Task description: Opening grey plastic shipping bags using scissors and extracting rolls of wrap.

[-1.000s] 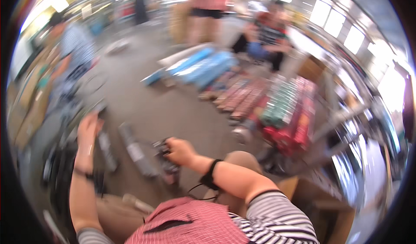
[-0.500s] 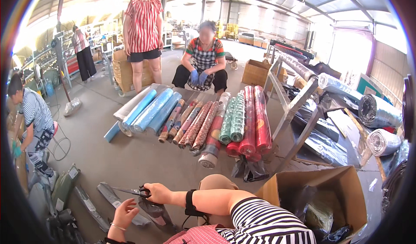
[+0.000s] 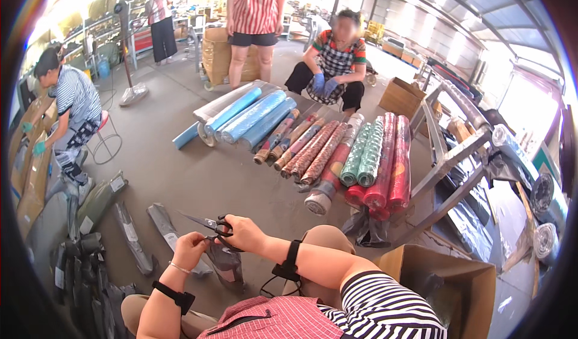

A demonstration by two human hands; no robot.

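Here | right hand (image 3: 244,234): curled round scissors (image 3: 210,223) | left hand (image 3: 189,250): pinching dark bag (image 3: 226,262)

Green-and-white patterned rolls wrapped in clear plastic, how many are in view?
2. They lie side by side: the left green-and-white patterned roll and the right patterned roll, beside shiny red plastic-wrapped rolls. More may be hidden underneath.

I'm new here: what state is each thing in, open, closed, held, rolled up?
Right hand: closed around the scissors' handles
Scissors: held; blade opening unclear
Left hand: fingertips pinched at the dark bag's top
Dark bag: top end up
Blue rolls: rolled up, lying down
Green rolls: rolled up, side by side
Near cardboard box: open-topped
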